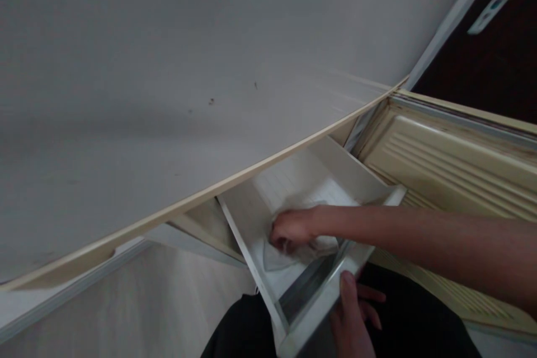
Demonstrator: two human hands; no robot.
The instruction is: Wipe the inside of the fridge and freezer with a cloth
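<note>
A white drawer (331, 162) is pulled out from under a light tabletop. Inside it, my right hand (293, 229) is closed around a bunched white cloth (323, 246), pressing it against the drawer bottom; the hand is slightly blurred. Part of the cloth lies spread to the left and below the fingers. My left hand (354, 310) holds the drawer's front panel from outside, its thumb against the upper edge and its other fingers loosely bent to the right. A dark grey strip (308, 285) shows on the drawer bottom just behind the front panel.
The grey-white tabletop (176, 95) has a pale wooden edge and a few small dark marks. A ribbed yellowish panel (453, 162) stands close on the right. Beyond it is a dark door (499, 56) with a metal handle plate. My dark-clothed knees are beneath the drawer.
</note>
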